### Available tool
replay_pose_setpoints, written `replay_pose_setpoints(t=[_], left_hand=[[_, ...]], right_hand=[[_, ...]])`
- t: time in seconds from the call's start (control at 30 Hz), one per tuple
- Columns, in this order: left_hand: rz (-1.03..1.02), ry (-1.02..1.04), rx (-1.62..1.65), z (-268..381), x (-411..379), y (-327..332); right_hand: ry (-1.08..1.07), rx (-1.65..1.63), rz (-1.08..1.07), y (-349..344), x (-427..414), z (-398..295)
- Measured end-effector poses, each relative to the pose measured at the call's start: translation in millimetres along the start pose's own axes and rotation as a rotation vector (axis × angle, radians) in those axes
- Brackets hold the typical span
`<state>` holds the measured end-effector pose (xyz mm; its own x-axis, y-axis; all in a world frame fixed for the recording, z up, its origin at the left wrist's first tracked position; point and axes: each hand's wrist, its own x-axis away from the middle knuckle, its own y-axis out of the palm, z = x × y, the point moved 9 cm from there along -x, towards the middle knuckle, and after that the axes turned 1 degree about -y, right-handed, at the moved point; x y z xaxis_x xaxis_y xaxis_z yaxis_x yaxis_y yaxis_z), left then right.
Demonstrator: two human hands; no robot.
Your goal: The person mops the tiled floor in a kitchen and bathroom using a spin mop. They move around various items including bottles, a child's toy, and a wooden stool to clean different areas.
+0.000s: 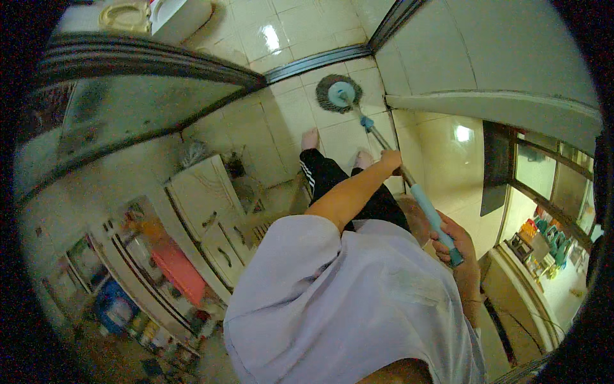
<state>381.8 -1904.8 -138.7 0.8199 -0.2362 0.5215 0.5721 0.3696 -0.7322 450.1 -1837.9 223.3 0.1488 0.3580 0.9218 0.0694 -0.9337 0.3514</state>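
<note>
A long-handled mop point(423, 200) with a round grey fringed head and a pale blue disc rests on the tiled floor point(292, 108), close to the metal door track. My left hand point(392, 161) is closed round the bare metal pole near its middle. Lower in the picture, my right hand point(453, 240) grips the light blue sleeve at the pole's upper end. A blue collar sits on the pole just above the mop head. My bare feet stand on the tiles behind the mop head.
A dark metal door track point(319, 63) crosses the floor ahead, with a framed glass panel point(144, 108) at left. Wooden cabinets point(204, 199) and loaded shelves stand at left. At right are a wall edge and a counter point(523, 283) with various items.
</note>
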Motion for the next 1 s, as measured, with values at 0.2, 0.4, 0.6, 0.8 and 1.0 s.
replay_pose_setpoints(t=[0.2, 0.4, 0.6, 0.8, 1.0], left_hand=[[-0.349, -0.051, 0.007, 69, 42, -45], [-0.123, -0.837, 2.294, 37, 139, -20], [0.031, -0.706, 2.216, -72, 215, 58], [0.099, -0.977, 2.133, -156, 223, 142], [0.035, -0.882, 2.352, -96, 158, 131]], right_hand=[[0.071, 0.282, 0.108, -50, 49, -19], [0.117, 0.414, -0.019, -26, 57, -28], [0.247, 0.556, -0.23, 58, -21, 24], [0.277, 0.541, -0.123, 105, -83, 55], [0.152, 0.498, -0.002, 31, -31, 25]])
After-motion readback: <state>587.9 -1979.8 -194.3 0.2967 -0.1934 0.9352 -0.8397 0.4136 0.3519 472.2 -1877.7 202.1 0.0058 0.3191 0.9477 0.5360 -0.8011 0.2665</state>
